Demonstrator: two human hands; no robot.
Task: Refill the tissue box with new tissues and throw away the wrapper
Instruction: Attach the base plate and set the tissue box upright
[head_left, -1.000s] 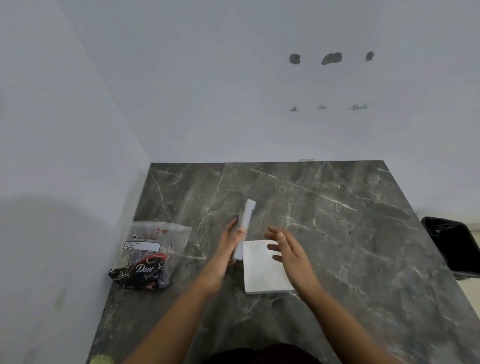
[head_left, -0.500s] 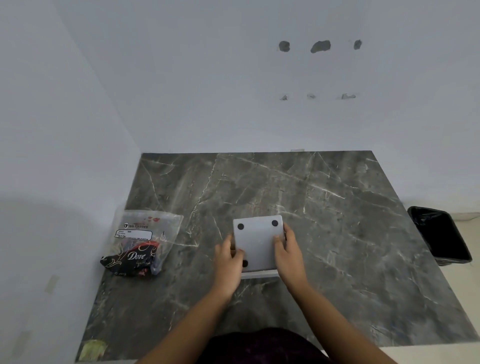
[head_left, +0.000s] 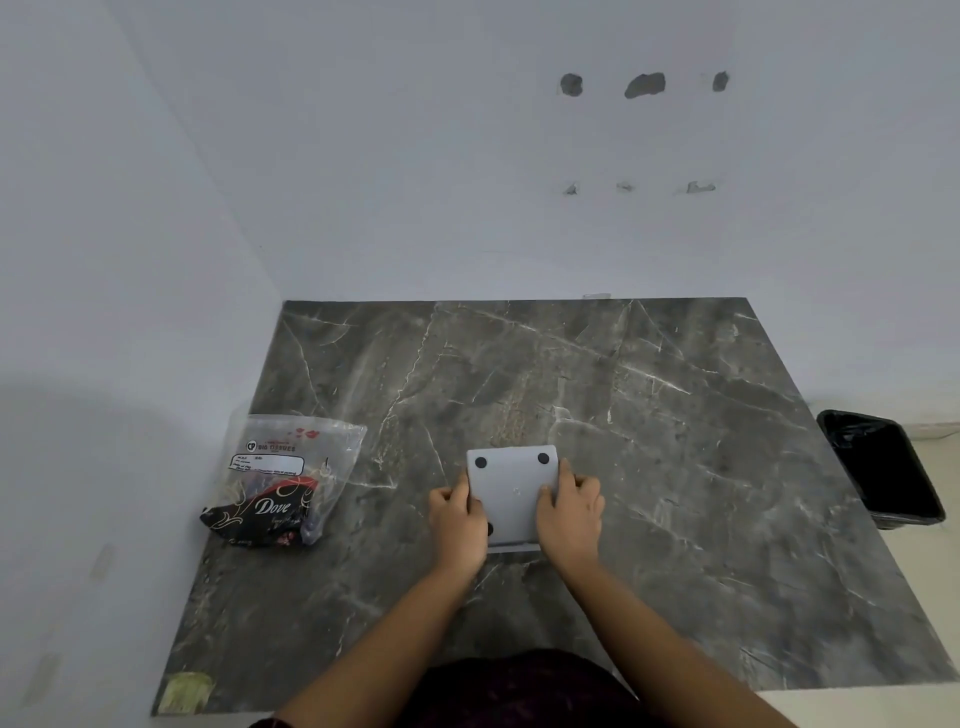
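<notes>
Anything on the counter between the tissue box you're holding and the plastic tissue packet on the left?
Nothing: in the head view, only bare marble countertop lies between the tissue box, held by left hand and right hand, and the tissue packet.

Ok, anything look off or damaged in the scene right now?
On the counter, nothing spilled or broken. The tissue box sits with its footed underside up, held by left hand and right hand. The back wall has gouged holes.
</notes>
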